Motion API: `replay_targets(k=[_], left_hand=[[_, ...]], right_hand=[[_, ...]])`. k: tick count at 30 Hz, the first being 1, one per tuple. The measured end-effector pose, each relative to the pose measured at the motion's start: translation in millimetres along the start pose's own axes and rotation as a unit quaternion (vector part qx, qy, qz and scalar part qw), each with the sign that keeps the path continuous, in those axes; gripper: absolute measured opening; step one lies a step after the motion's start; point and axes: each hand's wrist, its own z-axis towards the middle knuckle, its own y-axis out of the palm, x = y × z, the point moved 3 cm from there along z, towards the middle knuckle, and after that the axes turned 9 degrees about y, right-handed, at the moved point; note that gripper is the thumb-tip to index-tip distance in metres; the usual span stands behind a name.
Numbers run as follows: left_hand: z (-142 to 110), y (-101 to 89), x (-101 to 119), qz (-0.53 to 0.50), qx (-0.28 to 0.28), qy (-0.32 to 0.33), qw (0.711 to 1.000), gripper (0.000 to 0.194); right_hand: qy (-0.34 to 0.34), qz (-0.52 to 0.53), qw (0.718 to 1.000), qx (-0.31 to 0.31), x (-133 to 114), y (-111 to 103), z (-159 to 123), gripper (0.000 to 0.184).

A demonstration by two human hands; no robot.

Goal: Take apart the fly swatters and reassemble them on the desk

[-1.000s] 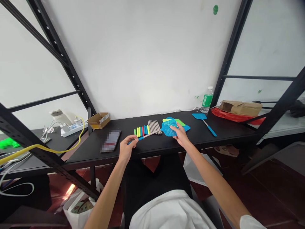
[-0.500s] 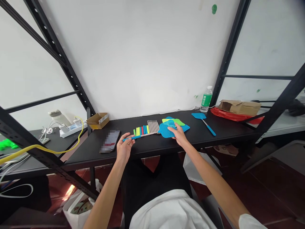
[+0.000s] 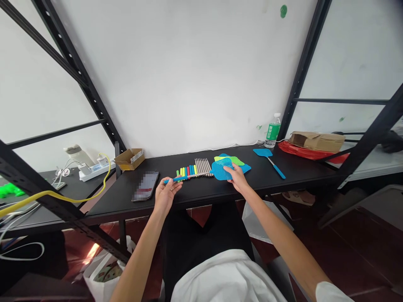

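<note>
A blue fly swatter [image 3: 222, 169] is held level between both hands, above the near part of the desk. My left hand [image 3: 166, 193] pinches its blue handle, while my right hand [image 3: 235, 176] grips the perforated paddle with the thumb on top. Behind it lies a row of metal rods [image 3: 203, 166] with coloured handle grips [image 3: 186, 171] in green, yellow, red and blue at their left. Beyond the paddle, loose green [image 3: 236, 160] and blue swatter paddles [image 3: 246, 168] are stacked. Another whole blue fly swatter [image 3: 273, 161] rests to the right.
A phone [image 3: 146, 186] lies left of my left hand, with an open cardboard box [image 3: 129, 159] behind it. At the back right stands a water bottle [image 3: 273, 131], near a red bag [image 3: 310, 152] under a cardboard box [image 3: 316, 141]. A yellow cable [image 3: 66, 196] crosses the left frame post.
The held swatter has shifted slightly right and up, with its handle raised a little. My left hand has moved slightly right along with it; my grips on it look the same.
</note>
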Motion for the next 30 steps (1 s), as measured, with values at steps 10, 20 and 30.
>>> replay_targets(k=[10, 20, 30], left_hand=[[-0.8, 1.7, -0.8, 0.047, -0.003, 0.022, 0.999, 0.033], [-2.3, 1.8, 0.1, 0.061, -0.01, 0.032, 0.998, 0.033], [-5.2, 6.2, 1.6, 0.063, -0.019, 0.034, 0.997, 0.035]], right_hand=[[-0.002, -0.001, 1.0, 0.005, -3.3, 1.9, -2.2, 0.033], [-0.002, -0.006, 1.0, 0.006, -1.9, 0.6, -1.0, 0.03], [-0.001, 0.008, 1.0, -0.002, -4.2, 3.0, -3.5, 0.028]])
